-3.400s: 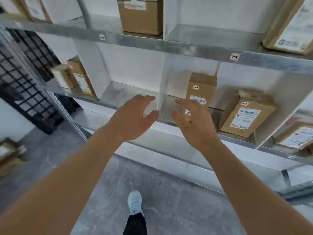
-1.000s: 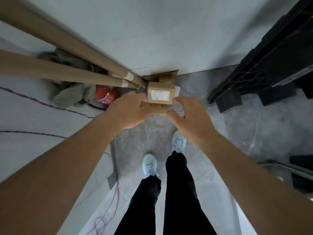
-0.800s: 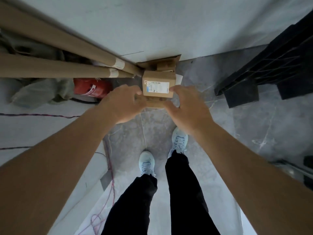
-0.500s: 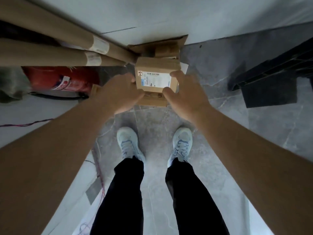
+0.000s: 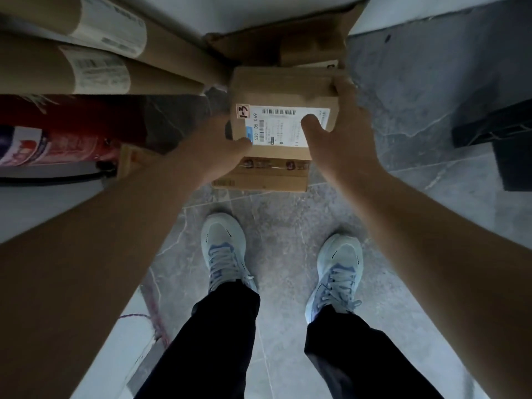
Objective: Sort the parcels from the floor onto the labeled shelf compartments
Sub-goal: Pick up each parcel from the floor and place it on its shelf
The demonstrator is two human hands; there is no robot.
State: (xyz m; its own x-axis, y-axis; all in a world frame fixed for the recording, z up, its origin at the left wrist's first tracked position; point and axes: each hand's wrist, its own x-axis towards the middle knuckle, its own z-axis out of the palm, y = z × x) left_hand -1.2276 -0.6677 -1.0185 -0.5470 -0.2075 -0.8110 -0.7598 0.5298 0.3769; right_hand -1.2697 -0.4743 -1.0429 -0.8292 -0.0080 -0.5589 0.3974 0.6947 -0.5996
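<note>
A small brown cardboard parcel (image 5: 276, 93) with a white shipping label and a handwritten tag sits on top of another taped carton (image 5: 270, 175) on the grey floor, close to the wall. My left hand (image 5: 211, 146) grips its left side, thumb on the near corner. My right hand (image 5: 338, 131) grips its right side, thumb lying across the label and fingers curled round the far right edge. Behind it lies a further brown carton (image 5: 285, 38) with an open flap.
Two long cardboard tubes (image 5: 95, 47) lean in from the left above a red fire extinguisher (image 5: 54, 136). A black pallet (image 5: 501, 136) stands at the right. My feet are on the tiled floor just below the parcels; a red cord (image 5: 154, 309) trails at lower left.
I turned from the shelf to the floor stack and bent down. Both hands closed in on the top parcel and now grip its sides; the view has dropped closer.
</note>
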